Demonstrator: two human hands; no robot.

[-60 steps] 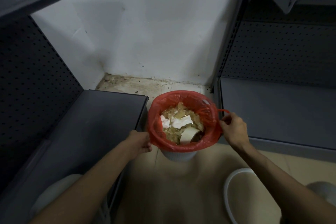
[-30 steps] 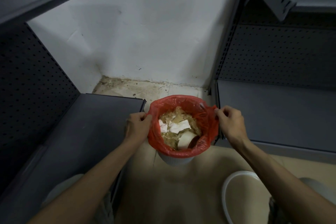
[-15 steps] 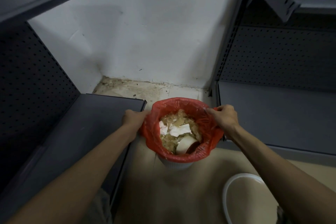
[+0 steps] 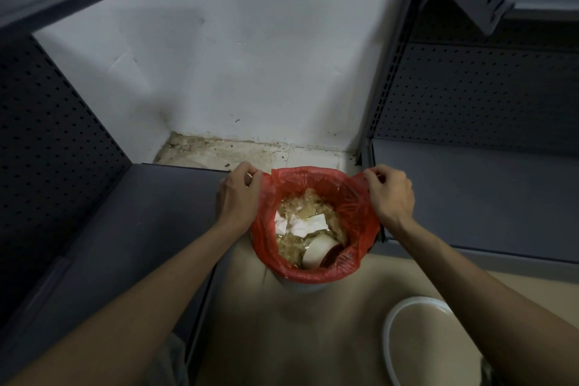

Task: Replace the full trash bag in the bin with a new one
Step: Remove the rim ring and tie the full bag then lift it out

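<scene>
Pinching the rim of the full red plastic trash bag (image 4: 360,213) at both sides, a person leans over a small pale bin (image 4: 300,285) on the floor.

Left hand (image 4: 238,197) is clamped on the bag's edge at the left, right hand (image 4: 390,194) is clamped on a pulled-up corner at the right, and the film stretches between them. That bag sits in the bin, its mouth open, holding yellowish scraps (image 4: 297,207), crumpled white paper (image 4: 305,224) and a pale paper cup (image 4: 319,249) tipped on its side. Bin and bag stand in the gap between a dark grey metal shelf base (image 4: 125,229) on the left and another grey shelf unit (image 4: 485,191) on the right, near a white wall (image 4: 266,56). A white round hoop-like rim (image 4: 388,323) lies on the beige floor (image 4: 297,338) at the near right.
</scene>
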